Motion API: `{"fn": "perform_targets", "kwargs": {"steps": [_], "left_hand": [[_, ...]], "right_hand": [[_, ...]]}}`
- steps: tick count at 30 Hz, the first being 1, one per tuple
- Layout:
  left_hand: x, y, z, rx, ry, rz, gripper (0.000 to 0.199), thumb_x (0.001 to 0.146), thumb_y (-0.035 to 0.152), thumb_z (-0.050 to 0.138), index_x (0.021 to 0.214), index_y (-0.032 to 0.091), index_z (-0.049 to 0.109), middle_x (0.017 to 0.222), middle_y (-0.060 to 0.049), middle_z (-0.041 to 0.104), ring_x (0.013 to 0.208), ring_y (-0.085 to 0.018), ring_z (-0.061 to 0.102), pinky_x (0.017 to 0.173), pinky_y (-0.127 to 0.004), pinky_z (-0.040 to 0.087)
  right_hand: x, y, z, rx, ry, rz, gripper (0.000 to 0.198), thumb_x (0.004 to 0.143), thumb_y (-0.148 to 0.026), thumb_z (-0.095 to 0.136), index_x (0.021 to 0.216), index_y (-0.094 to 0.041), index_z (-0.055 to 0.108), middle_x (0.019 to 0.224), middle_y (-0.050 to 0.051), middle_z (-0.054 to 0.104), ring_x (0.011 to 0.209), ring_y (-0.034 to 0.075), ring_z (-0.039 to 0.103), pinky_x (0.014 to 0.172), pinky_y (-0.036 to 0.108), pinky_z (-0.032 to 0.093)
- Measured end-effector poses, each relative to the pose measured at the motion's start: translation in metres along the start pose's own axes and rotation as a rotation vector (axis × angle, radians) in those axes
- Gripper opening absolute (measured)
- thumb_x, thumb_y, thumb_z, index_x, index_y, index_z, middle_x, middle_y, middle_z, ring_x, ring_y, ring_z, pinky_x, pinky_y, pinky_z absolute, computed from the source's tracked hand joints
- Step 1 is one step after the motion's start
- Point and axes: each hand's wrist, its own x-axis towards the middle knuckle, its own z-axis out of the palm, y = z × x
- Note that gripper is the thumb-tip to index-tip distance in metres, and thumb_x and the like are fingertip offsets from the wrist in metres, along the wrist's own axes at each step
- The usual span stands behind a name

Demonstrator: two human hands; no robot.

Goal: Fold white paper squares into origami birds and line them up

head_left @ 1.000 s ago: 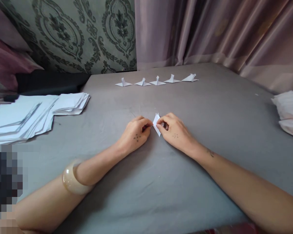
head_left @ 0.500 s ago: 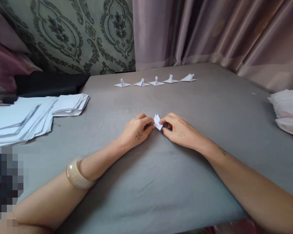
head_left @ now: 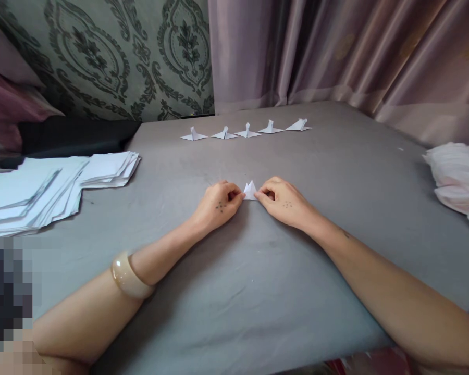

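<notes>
A small piece of folded white paper, with pointed tips facing away from me, is held between my two hands over the grey cloth. My left hand pinches its left edge between thumb and fingers. At the right edge, the thumb and fingers of my right hand are closed on it too. The fingertips hide both of its side ends. Beyond my hands stands a row of several folded paper figures, each with flat side wings and a raised middle.
Stacks of white paper sheets lie at the left, beside a black cloth. At the right edge is a crumpled white bundle. A grey cloth covers the surface, with a curtain and patterned wall behind.
The folded paper has turned from a diamond pose with a corner toward me to a straight lower edge toward me. Both hands have shifted their grip to its two sides.
</notes>
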Motion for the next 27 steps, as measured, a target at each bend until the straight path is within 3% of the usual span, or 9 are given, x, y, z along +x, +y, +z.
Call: {"fn": "perform_targets", "kwargs": {"steps": [15,22,27], "left_hand": [[0.0012,0.0000,0.0011,-0.022,-0.012,-0.072,0.016,0.080,0.029,0.058,0.074,0.016,0.067,0.075,-0.004,0.063,0.064,-0.014,0.053,0.060,-0.027,0.040],[0.0011,0.0017,0.0017,-0.020,-0.017,-0.088,0.016,0.080,0.028,0.059,0.074,0.017,0.067,0.076,-0.003,0.064,0.065,-0.014,0.053,0.062,-0.027,0.041],[0.0010,0.0012,0.0026,-0.019,-0.016,-0.087,0.015,0.080,0.028,0.059,0.075,0.017,0.067,0.077,-0.003,0.063,0.066,-0.014,0.052,0.062,-0.027,0.041]], "right_hand": [[0.0071,-0.0006,-0.0007,0.068,0.008,0.099,0.023,0.077,-0.031,0.059,0.058,-0.019,0.063,0.085,0.004,0.065,0.075,0.016,0.059,0.073,0.031,0.045],[0.0072,-0.0024,-0.0030,0.135,0.000,0.200,0.019,0.073,-0.034,0.060,0.065,-0.019,0.068,0.088,0.003,0.068,0.072,0.015,0.060,0.067,0.029,0.044],[0.0064,-0.0035,-0.0028,0.105,-0.016,0.161,0.014,0.073,-0.028,0.061,0.065,-0.019,0.067,0.092,0.004,0.066,0.074,0.015,0.058,0.069,0.029,0.044]]}}
